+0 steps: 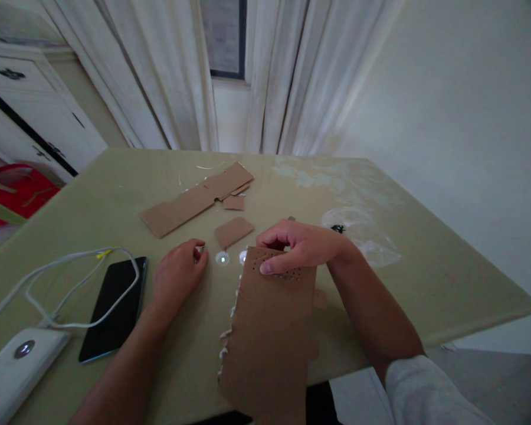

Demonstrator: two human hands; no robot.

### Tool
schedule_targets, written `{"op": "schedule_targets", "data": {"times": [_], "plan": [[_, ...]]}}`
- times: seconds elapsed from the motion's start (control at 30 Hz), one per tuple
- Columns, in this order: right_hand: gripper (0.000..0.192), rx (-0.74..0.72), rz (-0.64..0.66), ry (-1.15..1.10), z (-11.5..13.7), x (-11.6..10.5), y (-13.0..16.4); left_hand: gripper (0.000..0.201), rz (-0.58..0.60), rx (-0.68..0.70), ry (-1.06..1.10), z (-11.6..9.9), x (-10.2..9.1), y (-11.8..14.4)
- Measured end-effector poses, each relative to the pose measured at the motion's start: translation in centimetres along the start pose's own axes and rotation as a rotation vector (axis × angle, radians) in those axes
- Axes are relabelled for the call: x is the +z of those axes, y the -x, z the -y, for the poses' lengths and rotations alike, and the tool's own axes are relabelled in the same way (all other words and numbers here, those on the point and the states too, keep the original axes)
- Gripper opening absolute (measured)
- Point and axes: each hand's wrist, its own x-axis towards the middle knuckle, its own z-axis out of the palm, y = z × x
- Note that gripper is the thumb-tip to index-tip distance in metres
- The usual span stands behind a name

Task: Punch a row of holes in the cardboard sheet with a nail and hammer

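My right hand grips the far end of a long brown piece of cardboard, thumb on top and fingers curled beneath. Small dark holes dot the cardboard around the thumb, and white thread is looped along its left edge. To the left, my left hand rests on the table with thumb and fingers curled together; whatever is between the fingertips is too small to make out. A small clear round disc lies between the hands, near a small cardboard piece.
A long cardboard strip and smaller scraps lie farther back. At the left are a black phone, a white cable and a white power bank. A crumpled clear plastic bag sits at the right on the table.
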Motion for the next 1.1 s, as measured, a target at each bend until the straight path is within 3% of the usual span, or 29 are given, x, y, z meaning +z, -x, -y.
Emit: {"op": "schedule_targets", "data": {"times": [0.2,0.37,0.47,0.53,0.6,0.7,0.8,0.9,1.1], "plan": [[0.039,-0.021,-0.014,-0.015,0.1,0.2,0.1,0.044,0.014,0.020,-0.003,0.5,0.4,-0.2],[0.040,-0.020,-0.027,-0.050,0.3,0.3,0.1,0.041,-0.077,0.081,0.039,0.7,0.5,-0.1],[0.039,-0.017,-0.038,-0.044,0.4,0.4,0.1,0.034,-0.268,0.225,0.225,-0.3,-0.1,0.5],[0.040,-0.013,-0.039,-0.036,0.5,0.5,0.0,0.029,-0.390,0.378,0.387,-1.2,-0.5,1.4],[0.039,-0.003,-0.018,-0.040,0.7,0.6,-0.1,0.024,-0.438,0.575,0.490,-2.1,-0.7,2.3],[0.042,0.019,0.008,-0.046,0.7,0.7,-0.2,0.019,-0.412,0.837,0.592,-2.9,-0.8,3.5],[0.044,0.014,0.003,-0.039,0.7,0.9,-0.4,0.017,-0.350,0.943,0.671,-3.3,-0.6,4.3],[0.043,-0.006,0.016,-0.073,0.4,1.1,-0.6,0.015,-0.313,0.947,0.740,-3.5,-0.5,4.7],[0.038,-0.014,0.015,-0.145,0.1,1.4,-0.9,0.040,-0.274,0.852,0.890,-3.8,-0.5,5.2]]}}
